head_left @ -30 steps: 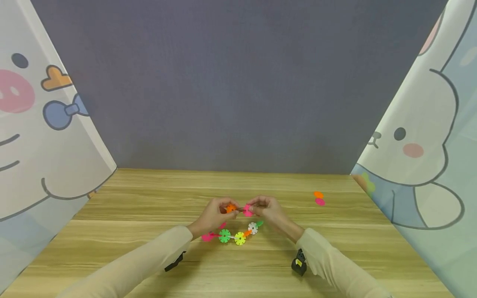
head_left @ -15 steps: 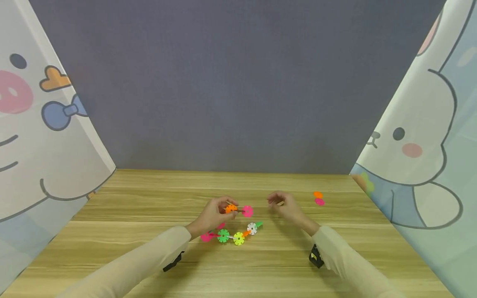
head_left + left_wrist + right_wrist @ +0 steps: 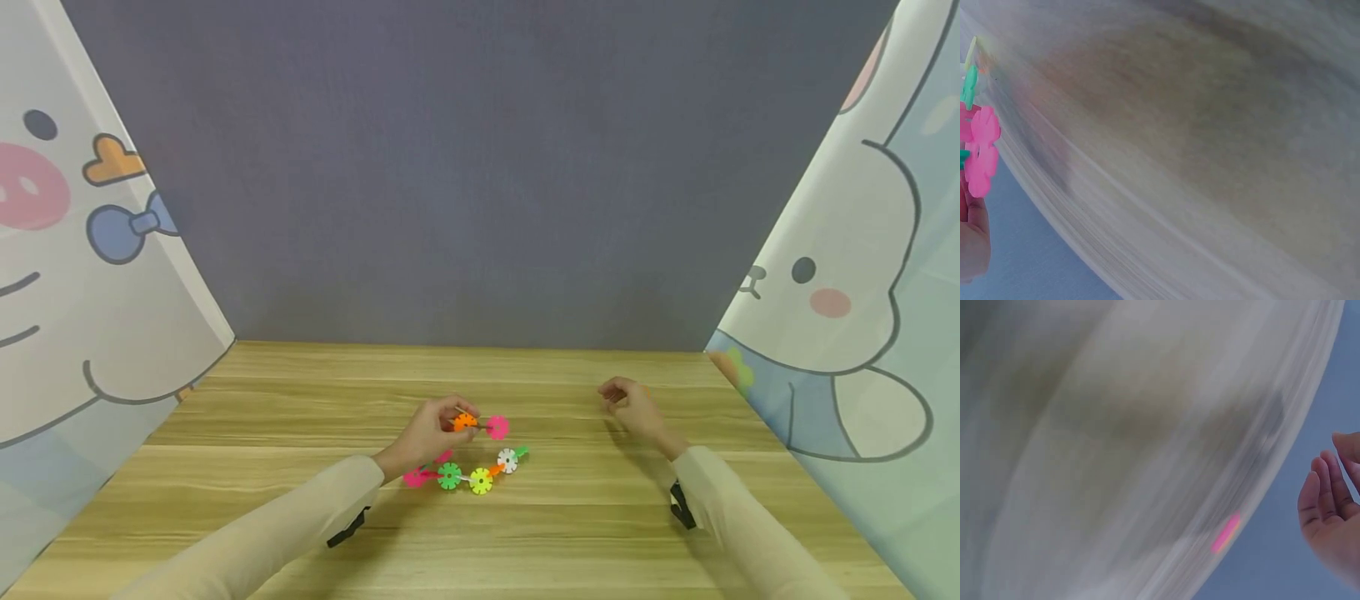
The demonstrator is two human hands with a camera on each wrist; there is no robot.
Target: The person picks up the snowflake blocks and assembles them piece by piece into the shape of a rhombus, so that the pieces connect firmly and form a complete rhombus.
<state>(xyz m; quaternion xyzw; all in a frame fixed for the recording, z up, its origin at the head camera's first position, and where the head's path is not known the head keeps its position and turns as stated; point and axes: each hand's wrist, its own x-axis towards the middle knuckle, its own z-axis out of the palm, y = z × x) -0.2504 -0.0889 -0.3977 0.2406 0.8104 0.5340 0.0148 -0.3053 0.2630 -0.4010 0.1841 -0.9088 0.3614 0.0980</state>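
Note:
My left hand (image 3: 429, 433) pinches an orange notched disc (image 3: 465, 422) between thumb and fingers. Joined to it on the right is a pink disc (image 3: 497, 427), free of any hand. The linked discs curve below: green (image 3: 449, 476), yellow (image 3: 481, 481) and white (image 3: 507, 460), with other pieces set edge-on between them. In the left wrist view a pink flower-edged disc (image 3: 984, 153) shows by the fingers. My right hand (image 3: 637, 413) is over the table at the right, fingers loosely bent and holding nothing. It mostly hides the loose discs there.
Loose pink and orange discs (image 3: 1227, 532) lie on the table near my right hand, blurred in the right wrist view. The wooden tabletop (image 3: 315, 375) ends at a dark grey panel (image 3: 480, 183). Cartoon-printed panels flank both sides.
My right hand has let go of the pink disc and moved right to the loose discs, covering most of them. The left hand stays in place with the orange disc.

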